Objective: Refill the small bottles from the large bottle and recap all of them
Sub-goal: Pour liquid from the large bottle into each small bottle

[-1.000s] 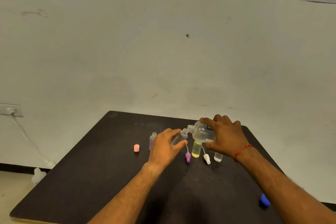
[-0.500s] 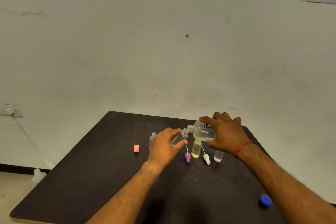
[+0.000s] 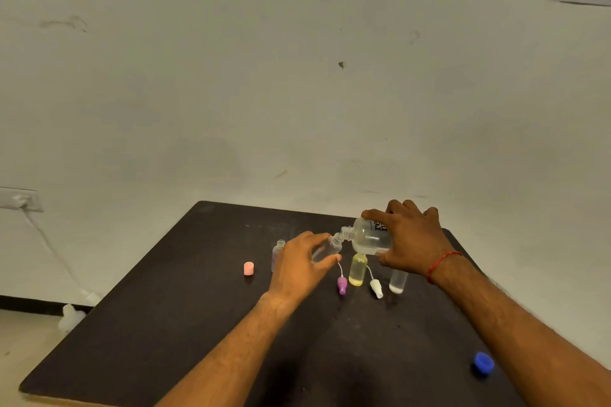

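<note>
My right hand (image 3: 410, 241) grips the large clear bottle (image 3: 368, 238), tipped on its side with its open neck pointing left. My left hand (image 3: 302, 266) holds a small clear bottle (image 3: 327, 248) tilted up, its mouth meeting the large bottle's neck. A small purple-tinted bottle (image 3: 277, 253) stands uncapped behind my left hand. A small yellow bottle (image 3: 358, 269) and a small clear bottle (image 3: 397, 281) stand uncapped under the large bottle. A purple cap (image 3: 342, 285) and a white cap (image 3: 377, 287) lie on the table.
A pink cap (image 3: 248, 268) sits left of the bottles on the dark table (image 3: 165, 324). A blue cap (image 3: 483, 363) lies near the table's right front edge. A white wall stands close behind, with a socket and cable (image 3: 20, 198) at left.
The large bottle and my right hand have risen slightly. The small bottle in my left hand stays at its neck.
</note>
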Demonstrator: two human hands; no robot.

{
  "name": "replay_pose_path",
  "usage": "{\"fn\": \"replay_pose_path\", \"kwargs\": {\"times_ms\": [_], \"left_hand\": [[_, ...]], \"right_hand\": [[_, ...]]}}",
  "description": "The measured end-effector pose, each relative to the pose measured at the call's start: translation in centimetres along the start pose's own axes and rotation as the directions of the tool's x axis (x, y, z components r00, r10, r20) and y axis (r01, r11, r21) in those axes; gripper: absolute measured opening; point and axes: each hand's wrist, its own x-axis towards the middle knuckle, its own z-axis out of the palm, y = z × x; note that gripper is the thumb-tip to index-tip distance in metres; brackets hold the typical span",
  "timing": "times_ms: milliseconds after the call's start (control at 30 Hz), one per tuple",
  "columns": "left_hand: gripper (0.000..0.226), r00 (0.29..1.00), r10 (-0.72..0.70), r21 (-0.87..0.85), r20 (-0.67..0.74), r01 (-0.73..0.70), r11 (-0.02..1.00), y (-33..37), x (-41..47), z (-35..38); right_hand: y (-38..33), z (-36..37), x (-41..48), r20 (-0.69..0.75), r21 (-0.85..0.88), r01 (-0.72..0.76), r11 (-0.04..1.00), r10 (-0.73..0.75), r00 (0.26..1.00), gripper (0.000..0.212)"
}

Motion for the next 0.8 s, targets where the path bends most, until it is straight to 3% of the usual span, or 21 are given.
{"fn": "replay_pose_path", "kwargs": {"times_ms": [800], "left_hand": [[0.045,1.0,-0.028,0.001,0.009,0.028,1.0,0.02,0.09,0.44]], "right_hand": [[0.29,0.07,0.4,-0.003,-0.026,0.02,0.999,-0.02,1.0,0.073]]}}
